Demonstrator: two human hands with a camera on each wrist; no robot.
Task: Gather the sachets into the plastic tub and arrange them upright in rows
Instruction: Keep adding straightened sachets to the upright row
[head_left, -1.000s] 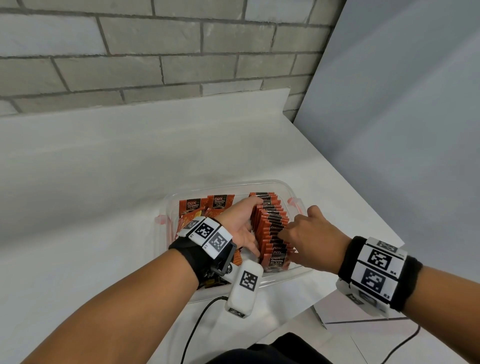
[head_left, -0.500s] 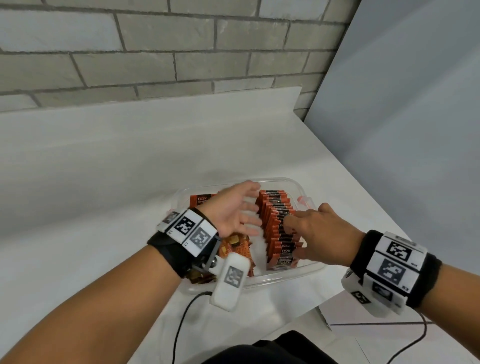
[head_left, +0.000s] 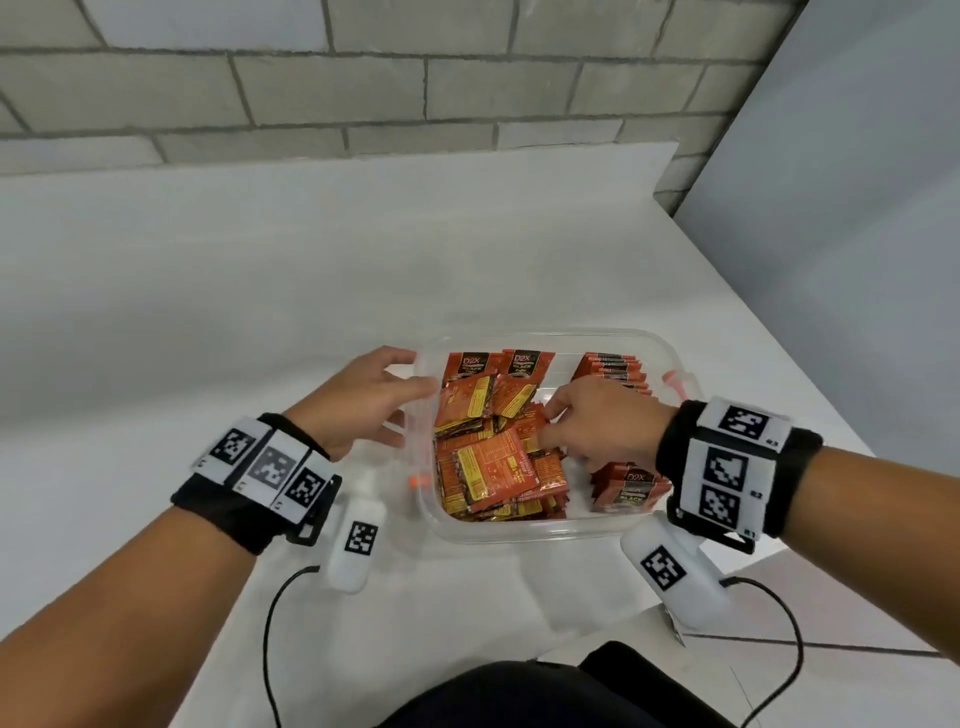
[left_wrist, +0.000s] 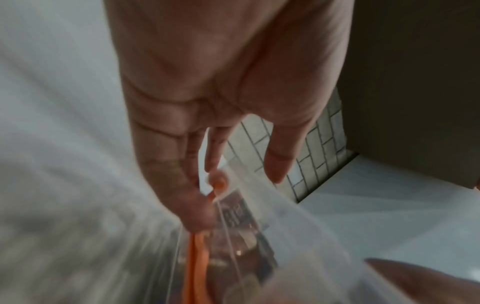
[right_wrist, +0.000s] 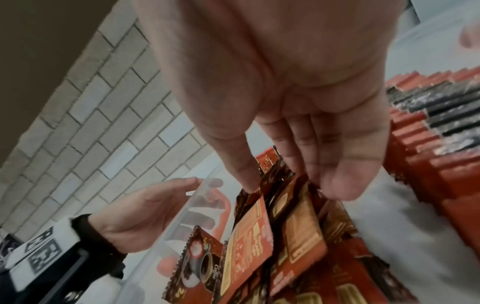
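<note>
Left hand (head_left: 363, 400) flat-fingered on tub (head_left: 519, 532) left wall, holding nothing | right hand (head_left: 602, 421) pinching loose sachets (head_left: 488, 467) piled in tub's left half | I judge them light, slick, floppy: take top edges.

Soft, even light falls from above on my table (head_left: 156, 312); shadows are faint, with a pale one under my left hand (head_left: 363, 400). The head view is sharp but bows the brick wall (head_left: 363, 78) toward its edges. My left wrist view is smeared with motion blur, the tub (left_wrist: 298, 226) hazy. The right wrist view shows packets (right_wrist: 298, 236) fairly crisp, my right hand (right_wrist: 285, 72) soft up close.
</note>
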